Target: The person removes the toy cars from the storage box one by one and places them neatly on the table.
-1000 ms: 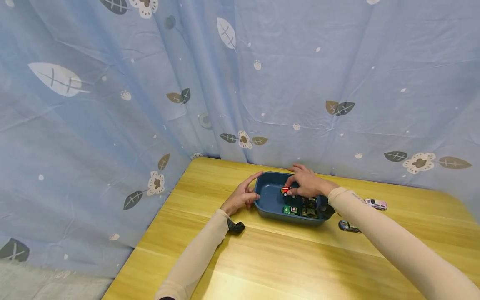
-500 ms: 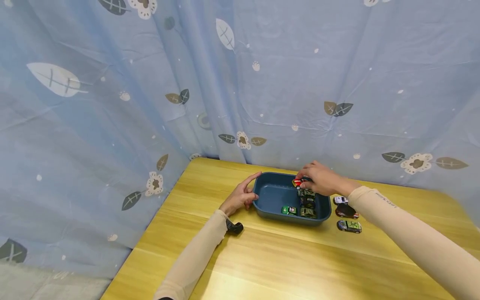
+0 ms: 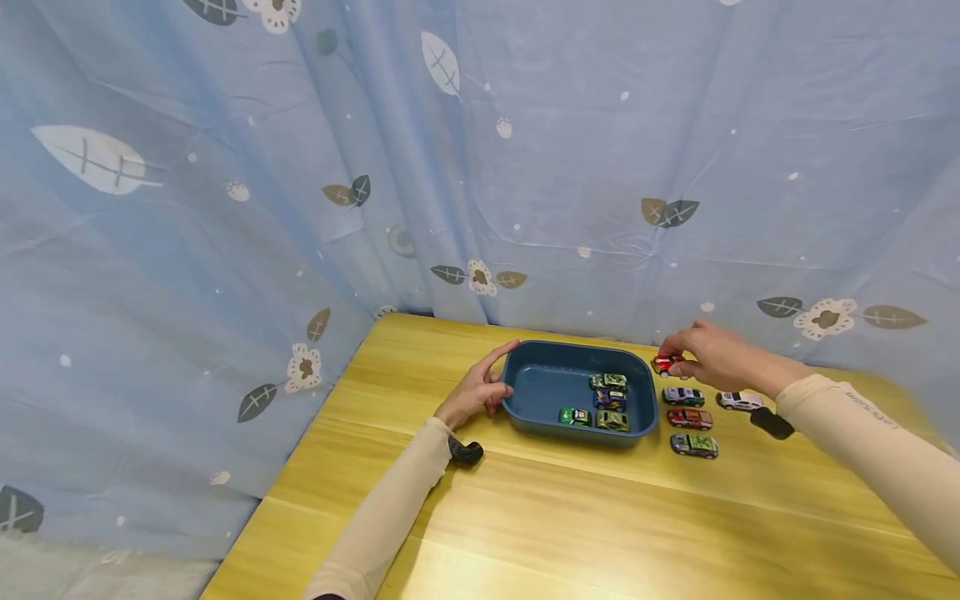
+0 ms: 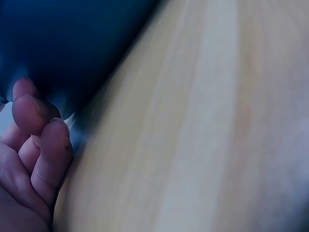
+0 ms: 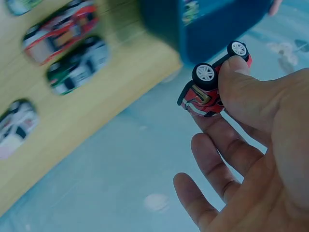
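Note:
My right hand pinches a red toy car between thumb and fingers, past the right end of a blue plastic bin. In the right wrist view its white-spoked wheels show, with the other fingers spread below. My left hand grips the left end of the bin, thumb over the rim and a finger reaching along the back corner. The left wrist view shows several of its fingers curled close under the bin wall. Inside the bin sit a green toy car, a blue one and two camouflage ones.
Right of the bin stand toy cars on the wooden table: a silver one, a red one, a green-blue one and a white one. A blue patterned curtain hangs behind and left of the table.
My right hand has lifted the red toy car out of the bin and carried it right, beyond the bin's end. The left hand has stayed at the bin's left end.

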The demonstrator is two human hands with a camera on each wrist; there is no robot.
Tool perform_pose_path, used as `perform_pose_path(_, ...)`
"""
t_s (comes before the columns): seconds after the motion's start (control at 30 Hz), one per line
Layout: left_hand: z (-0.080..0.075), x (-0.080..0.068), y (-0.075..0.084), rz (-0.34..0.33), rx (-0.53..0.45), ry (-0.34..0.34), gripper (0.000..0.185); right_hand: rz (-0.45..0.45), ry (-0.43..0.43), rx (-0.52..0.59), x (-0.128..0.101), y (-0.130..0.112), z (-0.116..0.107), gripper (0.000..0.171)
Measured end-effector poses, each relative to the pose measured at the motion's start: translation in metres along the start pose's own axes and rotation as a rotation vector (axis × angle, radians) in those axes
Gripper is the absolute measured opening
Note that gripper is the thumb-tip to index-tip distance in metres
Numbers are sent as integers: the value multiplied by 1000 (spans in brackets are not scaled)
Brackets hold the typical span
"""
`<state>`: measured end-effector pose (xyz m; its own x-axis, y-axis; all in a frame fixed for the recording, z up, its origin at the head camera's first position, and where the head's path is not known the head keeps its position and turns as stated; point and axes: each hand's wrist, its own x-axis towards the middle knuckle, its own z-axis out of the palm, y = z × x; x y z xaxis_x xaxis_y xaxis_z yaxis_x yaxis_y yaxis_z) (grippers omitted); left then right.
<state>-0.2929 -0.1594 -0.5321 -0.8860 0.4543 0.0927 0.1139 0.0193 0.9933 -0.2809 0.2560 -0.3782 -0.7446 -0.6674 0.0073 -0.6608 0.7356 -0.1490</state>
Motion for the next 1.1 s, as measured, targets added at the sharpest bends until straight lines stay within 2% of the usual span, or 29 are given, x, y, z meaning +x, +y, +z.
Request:
perform_pose_path(0.3,-2,-2,0,-17,-17,10,90,51,-17,-84,-32,25,15,14)
perform_pose_path(0.53,2,-2,2,-5,-13,-17,89,90,-17,-135,-54,38,29,16)
perform_pose_path(0.77,0,1,0,-2,-9,-10,91,130,2,-173,-76,50,44,21)
perform_pose_path(1.1,-2,4,-3,13,-20,-19,89,154,55,-174,-96,56,68,24)
